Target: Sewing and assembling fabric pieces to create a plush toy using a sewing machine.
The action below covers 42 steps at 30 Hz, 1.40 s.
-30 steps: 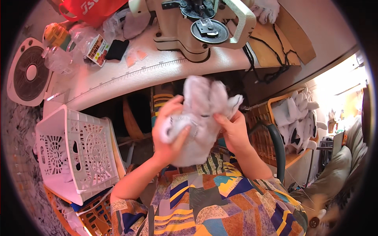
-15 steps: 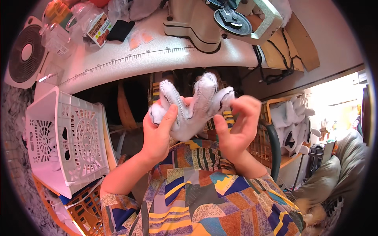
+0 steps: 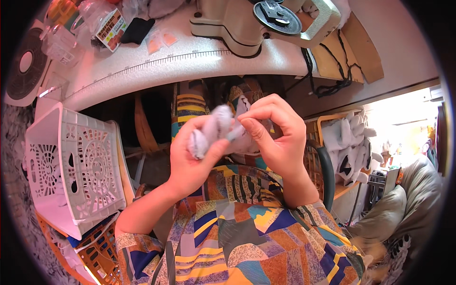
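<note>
A white, fuzzy stuffed plush piece (image 3: 219, 124) with several limb-like parts and dark seams hangs over my lap. My left hand (image 3: 187, 166) is wrapped round its left side, the thumb pressed on the fabric. Thumb and forefinger of my right hand (image 3: 281, 137) are pinched together at a pale strip near the middle of the plush. Motion blurs the upper limb, and part of the plush lies hidden behind both hands. Whether a needle or thread is there cannot be made out.
Ahead stands a beige sewing machine (image 3: 223, 31) on a white table (image 3: 142, 71) with a ruler along its edge. A white plastic crate (image 3: 90, 166) is at left. At right, a basket (image 3: 316, 161) holds white plush pieces (image 3: 349, 142). Black cables (image 3: 327, 90) hang at the table's right end.
My right hand has moved in from beside the plush and its fingers have closed at it. The plush has been turned and bunched in my left hand. The whole view has shifted slightly.
</note>
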Tool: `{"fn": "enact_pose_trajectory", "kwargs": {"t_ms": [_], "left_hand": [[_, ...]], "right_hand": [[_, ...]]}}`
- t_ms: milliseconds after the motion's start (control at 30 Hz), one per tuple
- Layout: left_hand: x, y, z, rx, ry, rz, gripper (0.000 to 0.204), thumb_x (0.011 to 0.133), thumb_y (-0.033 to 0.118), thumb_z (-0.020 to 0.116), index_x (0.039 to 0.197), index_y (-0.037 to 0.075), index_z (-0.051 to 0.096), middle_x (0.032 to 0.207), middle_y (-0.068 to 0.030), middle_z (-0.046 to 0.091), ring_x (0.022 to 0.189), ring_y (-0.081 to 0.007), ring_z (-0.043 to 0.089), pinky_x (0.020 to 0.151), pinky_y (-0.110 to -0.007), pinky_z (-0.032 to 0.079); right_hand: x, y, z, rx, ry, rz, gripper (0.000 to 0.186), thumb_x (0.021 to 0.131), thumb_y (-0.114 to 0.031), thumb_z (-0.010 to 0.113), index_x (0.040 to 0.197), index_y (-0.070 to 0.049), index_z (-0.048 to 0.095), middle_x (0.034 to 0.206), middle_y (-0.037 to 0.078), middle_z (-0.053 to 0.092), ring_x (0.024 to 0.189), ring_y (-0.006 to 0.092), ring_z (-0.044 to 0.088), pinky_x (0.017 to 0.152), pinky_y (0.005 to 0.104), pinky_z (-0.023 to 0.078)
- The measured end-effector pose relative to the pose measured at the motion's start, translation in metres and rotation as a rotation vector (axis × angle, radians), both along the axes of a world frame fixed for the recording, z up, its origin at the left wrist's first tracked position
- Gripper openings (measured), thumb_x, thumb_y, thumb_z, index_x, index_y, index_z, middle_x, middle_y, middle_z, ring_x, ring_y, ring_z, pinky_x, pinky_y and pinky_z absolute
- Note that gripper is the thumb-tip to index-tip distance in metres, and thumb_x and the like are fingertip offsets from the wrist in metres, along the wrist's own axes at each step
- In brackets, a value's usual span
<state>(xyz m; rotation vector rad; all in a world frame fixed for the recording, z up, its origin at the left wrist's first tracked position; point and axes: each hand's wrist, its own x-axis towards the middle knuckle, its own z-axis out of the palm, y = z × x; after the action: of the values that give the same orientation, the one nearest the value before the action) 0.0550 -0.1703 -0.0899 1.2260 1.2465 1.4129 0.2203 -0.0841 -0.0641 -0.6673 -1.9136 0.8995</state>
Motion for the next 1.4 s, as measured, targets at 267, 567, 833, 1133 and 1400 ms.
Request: {"fn": "enact_pose_trajectory", "kwargs": {"t_ms": [267,567,833,1133,1400], "left_hand": [[0.005,-0.002,-0.007,-0.175,-0.149,-0.018,0.035,0.076,0.003,0.077,0.106,0.003,0.059,0.098,-0.0006,0.062,0.090,-0.0068,0.057,0.082,-0.025,0.048],[0.005,-0.001,-0.007,-0.185,-0.140,0.072,0.030,0.076,0.003,0.078,0.099,0.003,0.058,0.093,0.0005,0.062,0.086,-0.0052,0.057,0.077,-0.024,0.047],[0.005,-0.002,-0.008,-0.202,-0.195,0.092,0.031,0.076,0.005,0.078,0.099,0.004,0.059,0.091,0.0007,0.062,0.083,-0.0055,0.057,0.076,-0.024,0.047],[-0.003,0.005,0.002,-0.357,-0.467,0.099,0.029,0.077,0.002,0.075,0.100,0.004,0.058,0.092,-0.0021,0.063,0.084,-0.0087,0.059,0.078,-0.027,0.049],[-0.003,0.001,-0.004,-0.302,-0.292,0.152,0.030,0.076,0.004,0.077,0.099,0.004,0.057,0.092,-0.0019,0.063,0.085,-0.0076,0.058,0.077,-0.026,0.049]], "right_hand": [[0.013,0.003,-0.016,-0.404,0.472,0.004,0.013,0.089,-0.010,0.068,0.089,0.003,0.067,0.085,0.004,0.061,0.073,0.0088,0.055,0.067,0.0214,0.043],[0.028,-0.017,0.004,0.205,-0.092,-0.182,0.026,0.066,-0.011,0.083,0.089,-0.008,0.069,0.082,0.005,0.056,0.080,0.0229,0.052,0.069,0.0325,0.043],[0.023,-0.014,-0.006,0.181,0.004,-0.327,0.014,0.076,-0.004,0.075,0.087,-0.004,0.066,0.089,0.006,0.054,0.085,0.0218,0.052,0.076,0.0314,0.043],[0.033,-0.016,-0.039,-0.395,0.146,0.001,0.050,0.091,-0.028,0.067,0.129,0.001,0.054,0.131,0.011,0.051,0.117,0.0174,0.050,0.093,0.0307,0.043],[0.016,-0.011,-0.005,0.231,-0.125,-0.120,0.039,0.074,-0.019,0.080,0.107,-0.004,0.065,0.114,0.011,0.054,0.104,0.0244,0.052,0.086,0.0331,0.044]]}}
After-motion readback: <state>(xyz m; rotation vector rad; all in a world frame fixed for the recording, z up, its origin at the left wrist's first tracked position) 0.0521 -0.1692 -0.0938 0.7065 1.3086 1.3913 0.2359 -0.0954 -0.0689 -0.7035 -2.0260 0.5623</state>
